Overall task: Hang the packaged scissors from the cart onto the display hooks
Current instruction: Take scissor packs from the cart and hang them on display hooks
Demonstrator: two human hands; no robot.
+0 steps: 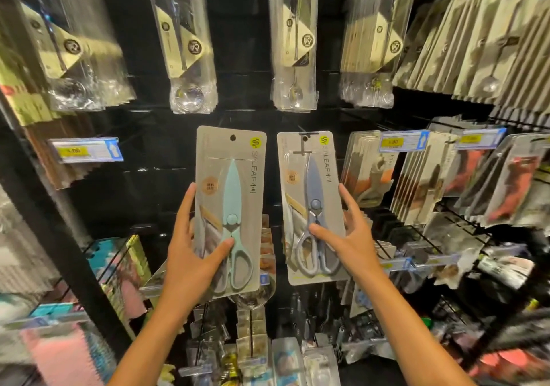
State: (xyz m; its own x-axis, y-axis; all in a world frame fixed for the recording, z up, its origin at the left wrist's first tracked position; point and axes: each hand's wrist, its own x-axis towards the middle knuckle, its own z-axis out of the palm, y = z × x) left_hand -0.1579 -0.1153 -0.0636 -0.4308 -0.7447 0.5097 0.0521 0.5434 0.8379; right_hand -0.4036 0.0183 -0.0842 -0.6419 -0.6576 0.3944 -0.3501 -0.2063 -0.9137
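Observation:
I hold two packaged scissors up against a black display wall. My left hand [195,254] grips the lower part of a grey card with mint-green scissors [230,207], its hang hole free near the top. My right hand [348,236] holds a second grey card with blue-grey scissors [311,207]. A black display hook [304,144] sits at this card's hang hole, so the card appears threaded on it. The cart is out of view.
Clear packs of metal utensils [190,43] hang in the row above. Rows of other carded goods [416,177] hang to the right, with blue price tags [404,141] at hook ends. More packs hang below the hands. A black upright post [44,177] stands at left.

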